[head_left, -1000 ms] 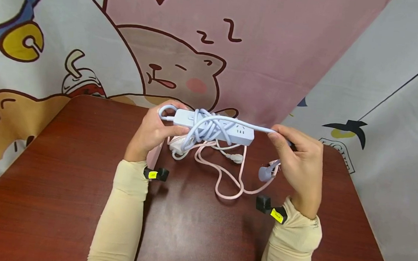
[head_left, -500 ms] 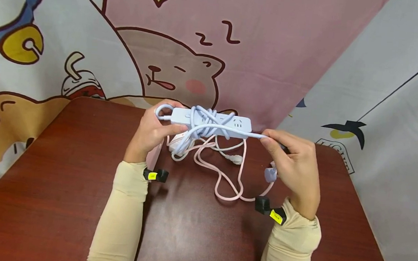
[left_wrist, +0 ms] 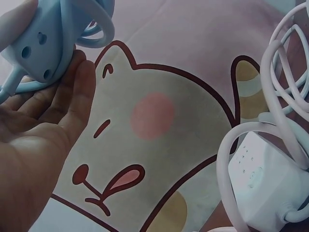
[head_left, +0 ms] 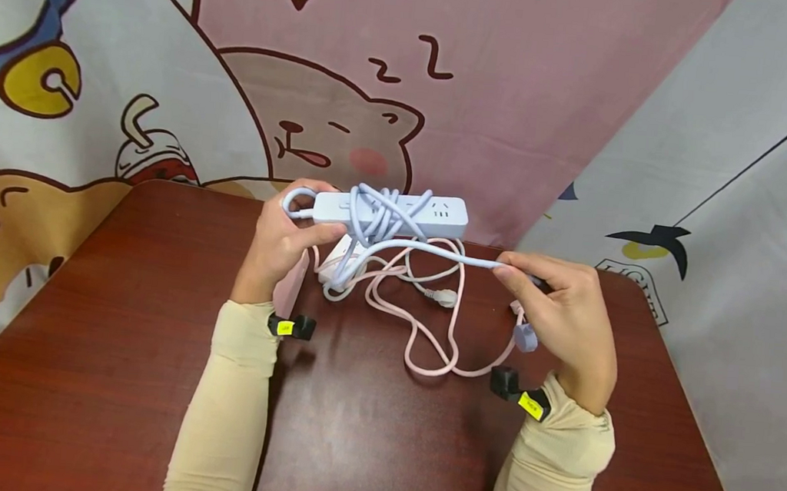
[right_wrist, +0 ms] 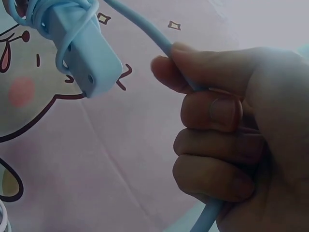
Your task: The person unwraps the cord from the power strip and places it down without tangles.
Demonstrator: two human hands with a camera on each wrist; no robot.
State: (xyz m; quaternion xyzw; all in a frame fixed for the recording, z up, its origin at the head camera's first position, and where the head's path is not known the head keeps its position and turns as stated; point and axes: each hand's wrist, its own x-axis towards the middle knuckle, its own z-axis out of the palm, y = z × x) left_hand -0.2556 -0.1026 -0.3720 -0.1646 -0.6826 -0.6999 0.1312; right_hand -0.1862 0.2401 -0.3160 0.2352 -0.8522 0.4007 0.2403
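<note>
Power strip [head_left: 430, 217] shifted up and leftward, left hand [head_left: 278, 246] gripping its end, right hand [head_left: 562, 309] pinching its cord [head_left: 451, 256].

Over the last second the power strip [head_left: 437, 216] has risen a little and slid left, near the centre of the frame, and the left hand [head_left: 274, 242] gripping its end has gone up and left with it. The loose pale cord [head_left: 462, 259], which ran across the strip's face and right end, now sags in a curve below the strip, leaving the right-hand sockets uncovered. The right hand [head_left: 560, 316] pinching it sits slightly lower at centre right, and the purple plug [head_left: 526, 338] beneath has swung rightward.
</note>
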